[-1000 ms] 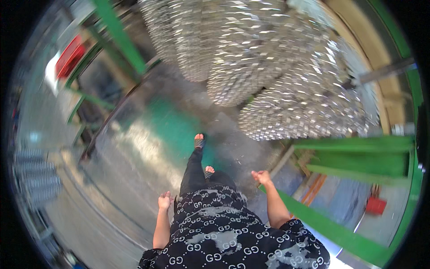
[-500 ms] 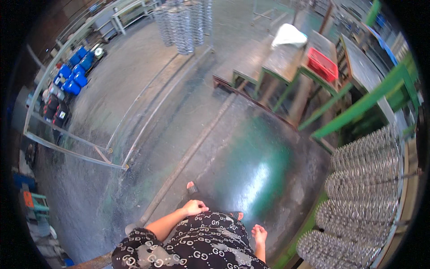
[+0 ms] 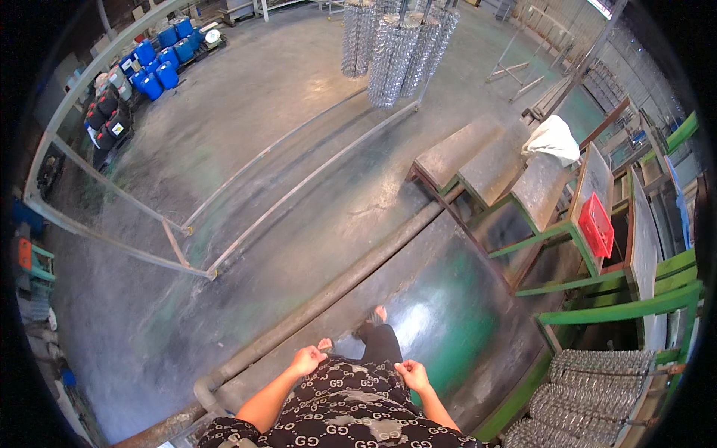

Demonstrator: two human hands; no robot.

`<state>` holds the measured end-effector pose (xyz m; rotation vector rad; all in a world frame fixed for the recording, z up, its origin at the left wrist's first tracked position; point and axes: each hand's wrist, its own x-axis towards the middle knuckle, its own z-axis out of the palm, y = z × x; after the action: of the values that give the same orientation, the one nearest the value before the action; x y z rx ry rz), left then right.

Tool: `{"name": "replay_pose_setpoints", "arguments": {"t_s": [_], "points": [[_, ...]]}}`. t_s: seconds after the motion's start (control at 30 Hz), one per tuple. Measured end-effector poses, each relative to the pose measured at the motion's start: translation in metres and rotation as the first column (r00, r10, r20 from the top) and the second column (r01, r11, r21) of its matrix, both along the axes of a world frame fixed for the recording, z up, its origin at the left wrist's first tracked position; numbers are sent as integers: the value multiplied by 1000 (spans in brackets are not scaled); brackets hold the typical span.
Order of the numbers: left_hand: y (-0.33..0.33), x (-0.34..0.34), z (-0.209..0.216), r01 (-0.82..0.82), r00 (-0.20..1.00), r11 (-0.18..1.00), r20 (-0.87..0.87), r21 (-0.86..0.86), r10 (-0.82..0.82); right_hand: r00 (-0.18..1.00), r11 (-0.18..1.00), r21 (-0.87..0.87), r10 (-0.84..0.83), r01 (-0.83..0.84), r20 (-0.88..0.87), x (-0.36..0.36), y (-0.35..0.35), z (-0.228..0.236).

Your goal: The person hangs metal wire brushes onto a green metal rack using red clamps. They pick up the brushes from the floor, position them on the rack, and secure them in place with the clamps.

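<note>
Both hands at waist height, in front of the dark patterned shirt (image 3: 358,414). Left hand (image 3: 308,361): at the shirt's lower hem, left side, fingers curled in and close together. Right hand (image 3: 412,375): at the hem's right side, fingers bent, thumb near the index. Can't tell if either pinches cloth or just rests against it. Shirt is on the person, hem over dark trousers (image 3: 382,345); sandalled feet below, one ahead of the other on the floor (image 3: 299,89).

Pipe (image 3: 321,287) runs diagonally along the floor ahead, elbow at its near left end. Beyond it, a long metal frame (image 3: 314,170); shiny metal coils (image 3: 396,60) hang in a cluster by its far end. More coils (image 3: 594,392) at lower right, beside a green frame (image 3: 624,310).

Right side: row of green-legged benches. Red crate (image 3: 597,225) on one surface (image 3: 595,168), at its near end toward the right corner. White cloth (image 3: 553,140) lies to the crate's far left, over the next bench's far end. Blue drums (image 3: 157,66) grouped on the floor, far left.
</note>
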<state>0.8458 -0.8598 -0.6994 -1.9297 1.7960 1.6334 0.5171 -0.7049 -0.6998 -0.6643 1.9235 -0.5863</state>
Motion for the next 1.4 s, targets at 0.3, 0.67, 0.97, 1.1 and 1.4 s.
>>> {"name": "replay_pose_setpoints", "arguments": {"t_s": [0.3,0.67,0.97,1.1,1.4], "points": [[-165,-61,-47,-236,952,970,188,-58,243,985,988,129,106,-88,-139,-147,-203,-81],[-386,-205,-32,-360,930,929,-41,89,365,827,834,-68,-528,548,192,-282,-390,-52],[-589,-195,-162,-231,972,967,70,111,224,977,935,285,-200,212,-70,-248,-393,-260],[-747,-226,-225,-400,912,914,-130,-70,389,990,893,432,-81,123,-115,-236,-513,-343],[-1116,-435,18,-692,628,571,-759,-442,173,520,589,132,-781,797,345,-367,-746,-292]]}}
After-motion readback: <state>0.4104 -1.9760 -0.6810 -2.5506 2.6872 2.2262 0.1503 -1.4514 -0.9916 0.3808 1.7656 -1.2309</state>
